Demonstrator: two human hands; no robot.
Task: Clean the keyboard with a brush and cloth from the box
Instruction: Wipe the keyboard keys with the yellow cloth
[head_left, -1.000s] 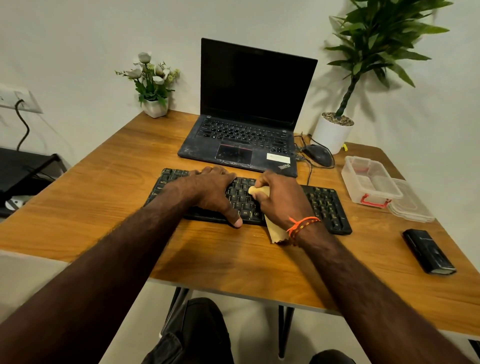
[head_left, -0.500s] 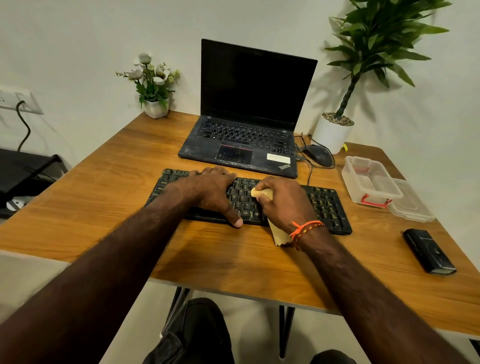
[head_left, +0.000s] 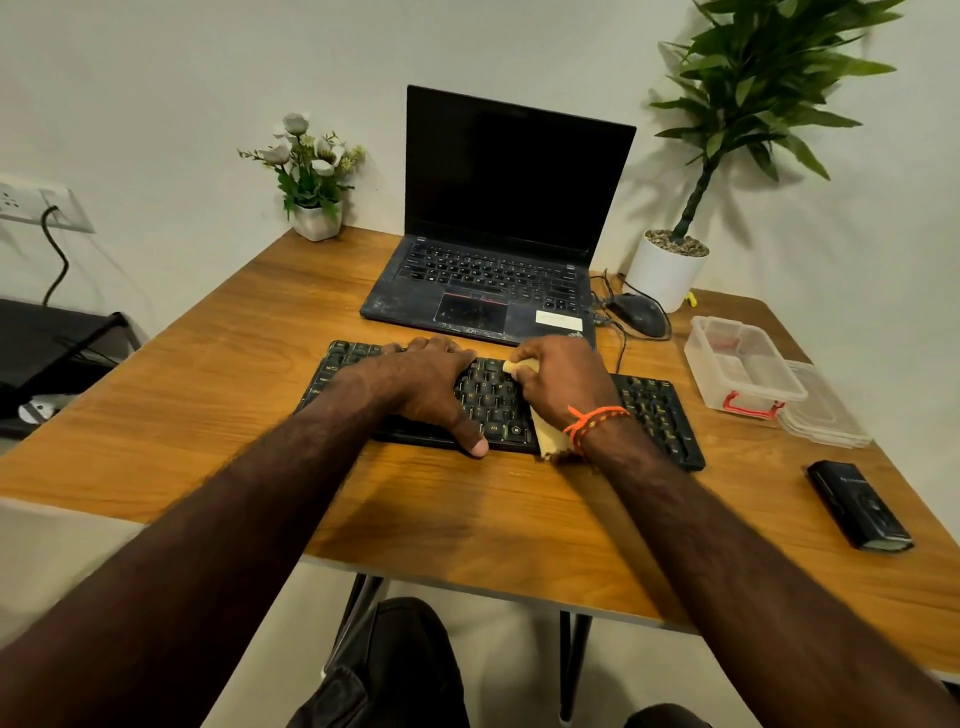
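Observation:
A black keyboard (head_left: 654, 410) lies across the middle of the wooden desk (head_left: 218, 395). My left hand (head_left: 421, 384) rests flat on its left half, thumb at the front edge. My right hand (head_left: 563, 382) grips a yellow cloth (head_left: 548, 439) and presses it onto the keys near the keyboard's middle; a corner of the cloth shows past my fingers and another hangs under my wrist. The clear plastic box (head_left: 740, 366) with a red latch stands open at the right, its lid (head_left: 826, 410) beside it. No brush shows.
An open black laptop (head_left: 498, 218) sits behind the keyboard, with a mouse (head_left: 639, 314) and cables to its right. A potted plant (head_left: 670, 270) and a small flower pot (head_left: 317, 218) stand at the back. A black case (head_left: 857, 506) lies at the right front.
My right hand with the cloth has slid a little away from me up the keys. The left hand has stayed in place.

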